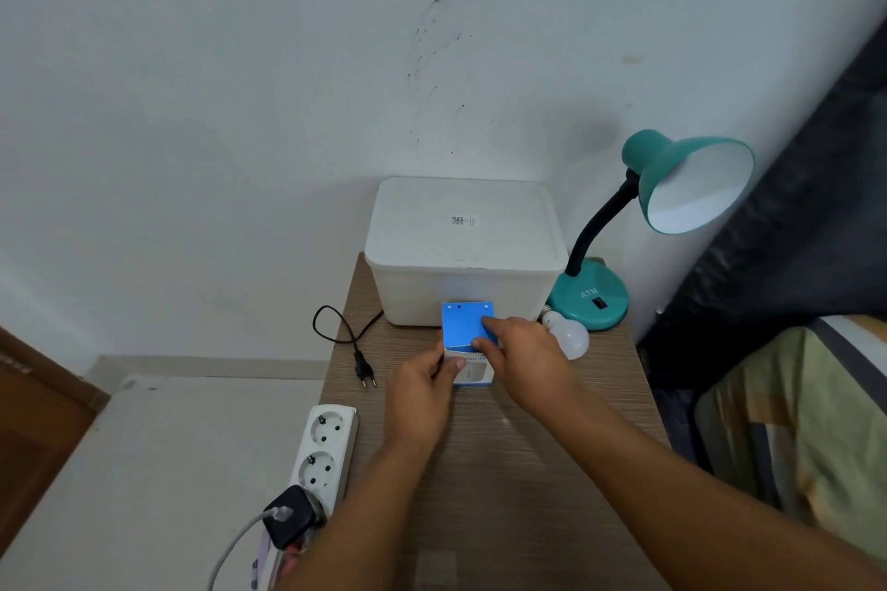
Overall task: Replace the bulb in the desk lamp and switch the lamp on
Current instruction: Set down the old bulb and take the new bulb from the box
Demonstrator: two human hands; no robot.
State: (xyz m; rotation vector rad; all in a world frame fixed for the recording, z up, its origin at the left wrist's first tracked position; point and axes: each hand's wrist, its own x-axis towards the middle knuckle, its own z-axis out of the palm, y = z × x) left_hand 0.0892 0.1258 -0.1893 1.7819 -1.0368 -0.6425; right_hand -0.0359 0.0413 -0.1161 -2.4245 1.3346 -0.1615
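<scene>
A white lidded container (463, 250) is set at the back of the desk (528, 470), with the teal lamp (672, 216) beside it. The blue bulb box (468, 341) is grasped in the left hand (422, 394), its flap pinched by the right hand (518, 355). A loose white bulb (571, 335) is laid touching the lamp base.
</scene>
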